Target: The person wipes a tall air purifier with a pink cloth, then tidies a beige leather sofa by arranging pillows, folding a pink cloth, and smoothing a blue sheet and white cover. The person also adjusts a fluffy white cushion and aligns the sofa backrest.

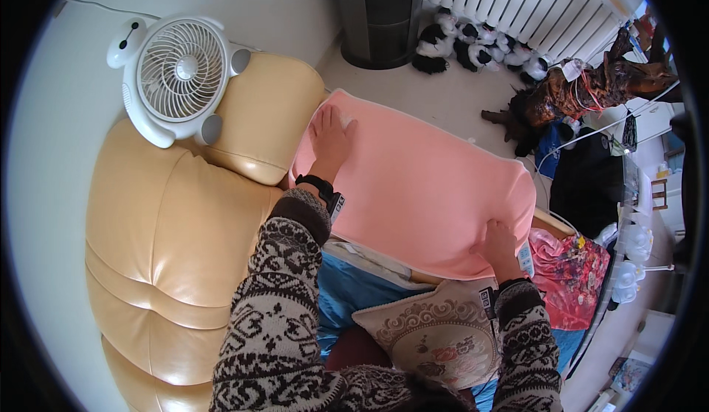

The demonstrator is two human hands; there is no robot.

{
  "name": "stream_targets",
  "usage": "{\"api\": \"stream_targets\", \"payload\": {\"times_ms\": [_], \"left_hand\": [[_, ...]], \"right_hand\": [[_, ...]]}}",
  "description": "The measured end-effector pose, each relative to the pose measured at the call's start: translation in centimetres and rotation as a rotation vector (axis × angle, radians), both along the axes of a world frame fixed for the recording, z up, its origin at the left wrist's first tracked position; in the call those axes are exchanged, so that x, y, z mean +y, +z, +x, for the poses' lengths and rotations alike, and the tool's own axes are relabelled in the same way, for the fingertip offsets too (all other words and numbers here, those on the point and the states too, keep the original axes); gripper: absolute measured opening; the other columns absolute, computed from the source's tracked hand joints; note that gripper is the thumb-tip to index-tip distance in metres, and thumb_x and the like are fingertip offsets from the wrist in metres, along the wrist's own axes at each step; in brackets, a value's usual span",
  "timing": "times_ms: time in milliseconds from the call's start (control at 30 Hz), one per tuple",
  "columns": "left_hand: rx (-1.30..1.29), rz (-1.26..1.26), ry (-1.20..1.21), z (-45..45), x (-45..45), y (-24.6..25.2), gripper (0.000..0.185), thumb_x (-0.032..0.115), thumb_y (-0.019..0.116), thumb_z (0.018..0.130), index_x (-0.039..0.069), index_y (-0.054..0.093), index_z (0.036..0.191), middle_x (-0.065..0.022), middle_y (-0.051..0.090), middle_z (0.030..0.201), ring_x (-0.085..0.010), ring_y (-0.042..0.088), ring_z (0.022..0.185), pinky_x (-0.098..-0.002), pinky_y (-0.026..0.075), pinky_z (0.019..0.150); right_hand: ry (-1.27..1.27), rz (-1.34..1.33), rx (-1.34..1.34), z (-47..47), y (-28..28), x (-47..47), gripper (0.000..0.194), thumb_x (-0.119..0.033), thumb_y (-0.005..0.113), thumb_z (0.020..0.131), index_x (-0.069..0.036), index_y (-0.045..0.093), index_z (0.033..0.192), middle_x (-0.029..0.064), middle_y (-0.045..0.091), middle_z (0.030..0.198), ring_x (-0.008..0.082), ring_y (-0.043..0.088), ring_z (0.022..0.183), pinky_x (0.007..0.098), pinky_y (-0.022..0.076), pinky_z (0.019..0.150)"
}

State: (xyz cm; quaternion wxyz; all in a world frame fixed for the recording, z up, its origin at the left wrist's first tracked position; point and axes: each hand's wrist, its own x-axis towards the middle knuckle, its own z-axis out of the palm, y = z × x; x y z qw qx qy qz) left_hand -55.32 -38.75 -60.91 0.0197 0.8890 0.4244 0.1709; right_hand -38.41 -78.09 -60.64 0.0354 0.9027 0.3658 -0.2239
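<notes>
A pink cloth with a pale edge (415, 179) lies spread out in front of me. My left hand (332, 135) rests flat on its far left part, fingers apart, beside the sofa's armrest. On the cloth's near right part is my right hand (497, 243), its fingers bent down against the fabric; whether they pinch it cannot be told. A patterned cushion with a floral oval (437, 340) lies just below the cloth, on a blue cover (343, 290). Part of a small light-coloured panel (525, 259) shows beside my right hand.
A tan leather sofa (166, 235) fills the left, with a white fan (185, 68) standing on it. Beyond the cloth are a dark floor-standing unit (382, 19), a white radiator (515, 2), black-and-white plush toys (476, 46) and a gnarled wooden piece (587, 91). Red floral fabric (576, 279) lies at right.
</notes>
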Motion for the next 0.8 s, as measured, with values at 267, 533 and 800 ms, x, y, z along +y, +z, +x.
{"api": "stream_targets", "payload": {"times_ms": [267,533,800], "left_hand": [[-0.02,-0.011,0.061,-0.4,1.2,-0.1,0.074,0.048,0.048,0.087,-0.003,0.029,0.137,-0.0182,0.03,0.144,-0.0332,0.025,0.133,-0.0423,0.016,0.11],[0.003,-0.21,0.083,-0.6,3.5,0.5,0.077,0.051,0.044,0.089,-0.003,0.022,0.14,-0.0244,0.024,0.144,-0.0373,0.023,0.134,-0.041,0.018,0.11],[0.004,-0.121,-0.112,-1.2,4.4,0.6,0.068,0.036,0.049,0.089,-0.005,0.024,0.137,-0.0264,0.029,0.14,-0.0387,0.026,0.131,-0.0397,0.02,0.109]], "right_hand": [[0.046,0.343,-0.148,-3.9,-1.8,-2.7,0.037,-0.022,0.069,0.071,-0.005,0.054,0.1,0.015,0.057,0.097,0.0342,0.057,0.089,0.0432,0.0487,0.071],[-0.041,0.43,0.261,-4.5,-1.0,-3.4,0.015,-0.015,0.058,0.079,-0.006,0.053,0.089,0.0121,0.057,0.085,0.0338,0.057,0.08,0.0439,0.0466,0.065],[-0.022,0.453,0.124,-5.5,-3.7,-1.9,0.019,-0.014,0.056,0.075,-0.001,0.047,0.085,0.0189,0.055,0.089,0.0378,0.054,0.087,0.0472,0.0453,0.072]]}}
